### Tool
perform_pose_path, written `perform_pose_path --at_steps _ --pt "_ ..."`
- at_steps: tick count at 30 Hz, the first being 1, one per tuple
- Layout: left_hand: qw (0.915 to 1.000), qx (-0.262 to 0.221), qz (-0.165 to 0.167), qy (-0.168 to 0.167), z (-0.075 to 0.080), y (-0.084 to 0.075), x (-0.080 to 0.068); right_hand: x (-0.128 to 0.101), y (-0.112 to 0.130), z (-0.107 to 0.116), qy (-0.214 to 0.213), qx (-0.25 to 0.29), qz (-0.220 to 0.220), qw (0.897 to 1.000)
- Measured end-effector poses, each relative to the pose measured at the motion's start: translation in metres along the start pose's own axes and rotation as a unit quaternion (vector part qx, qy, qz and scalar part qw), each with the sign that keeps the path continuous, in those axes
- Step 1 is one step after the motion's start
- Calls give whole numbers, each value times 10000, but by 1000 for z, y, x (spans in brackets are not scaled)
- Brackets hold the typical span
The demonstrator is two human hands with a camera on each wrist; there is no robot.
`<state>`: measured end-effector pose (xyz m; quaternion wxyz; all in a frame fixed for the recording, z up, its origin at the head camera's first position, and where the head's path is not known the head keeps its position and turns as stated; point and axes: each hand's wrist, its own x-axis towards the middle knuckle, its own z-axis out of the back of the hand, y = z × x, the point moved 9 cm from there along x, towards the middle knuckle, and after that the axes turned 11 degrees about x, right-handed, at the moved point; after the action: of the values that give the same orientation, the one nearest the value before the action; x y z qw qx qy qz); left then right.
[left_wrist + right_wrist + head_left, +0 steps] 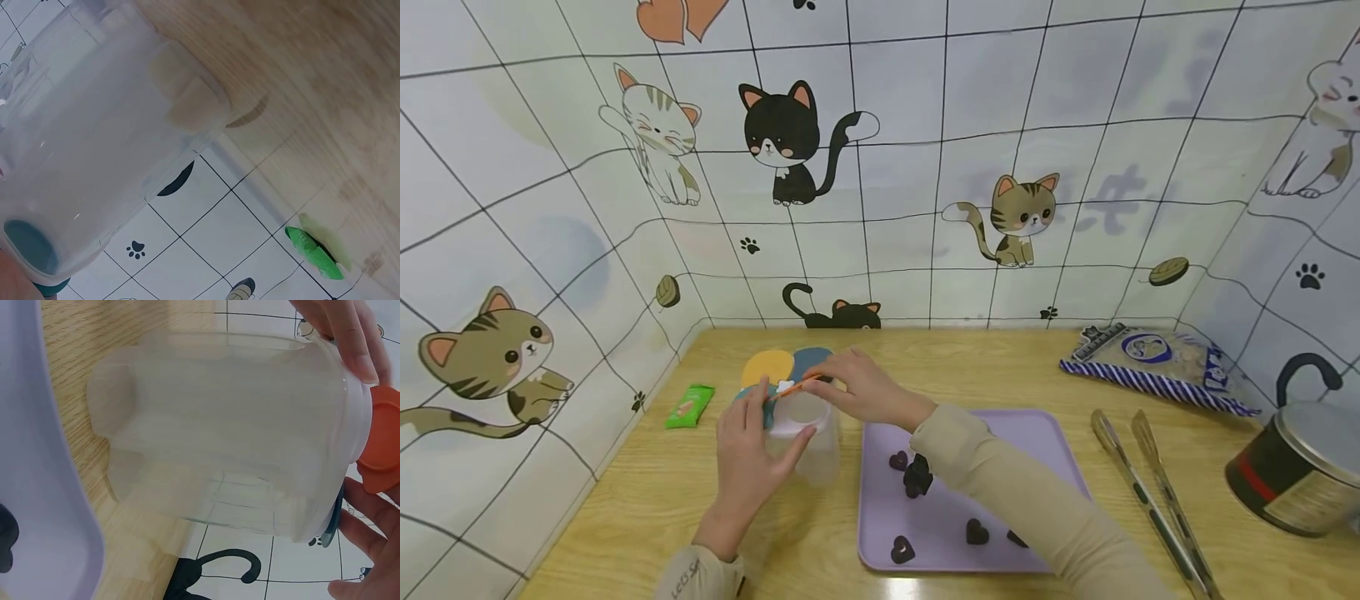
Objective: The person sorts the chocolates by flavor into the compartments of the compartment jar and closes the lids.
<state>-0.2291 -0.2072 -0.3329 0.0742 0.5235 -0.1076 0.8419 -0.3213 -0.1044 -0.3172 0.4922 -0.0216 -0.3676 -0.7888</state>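
One translucent white plastic container [817, 467], stood below and between the two grips; rim touched by the left hand [748, 458], straight-fingered. One rounded orange plastic lid [382, 447], tilted over the opening, pinched by the right hand [868, 392]. Lid-working judged in hand, opening or closing undetermined; a steadied rim seems called for next.

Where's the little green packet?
In the head view, the green packet lies on the table near its left edge, to the left of the person's left hand.

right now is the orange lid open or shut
Open: the orange lid stands tilted up at the fingers of the right hand, and the translucent container shows an uncovered opening below it.
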Motion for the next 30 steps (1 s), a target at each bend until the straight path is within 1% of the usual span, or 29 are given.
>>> perform_pose_path --at_steps 4,6,8,12,13,16,20,23,25,27,30 --pt "9999 29 -166 -25 1 -2 1 4 3 2 -118 -130 21 9998" --pt "9997 15 -244 -47 1 -3 0 7 4 2 -168 -101 60 9998" --pt "9996 25 -286 -45 2 -3 0 9 4 2 -204 104 40 9997" --pt "9995 81 -316 31 1 -3 1 10 -3 2 -332 765 -222 9963" --pt "9994 88 -323 47 0 -3 1 10 -5 3 -382 833 -280 9954" --pt "9993 108 -362 53 -1 -4 2 8 -8 7 -472 799 -384 9949" --pt "9990 176 -413 72 -2 -5 3 3 -11 9 -398 772 -503 9950" --pt "9985 258 -459 148 -3 -6 5 -6 -16 6 -125 998 -713 9924" --pt "9984 298 -445 178 -3 -6 7 -15 -18 5 68 1034 -721 9920" --pt "9984 337 -421 170 -2 -5 8 -29 -19 8 204 917 -767 9926" --pt "9987 327 -352 140 -1 -3 8 -58 -24 22 187 445 -847 9952"
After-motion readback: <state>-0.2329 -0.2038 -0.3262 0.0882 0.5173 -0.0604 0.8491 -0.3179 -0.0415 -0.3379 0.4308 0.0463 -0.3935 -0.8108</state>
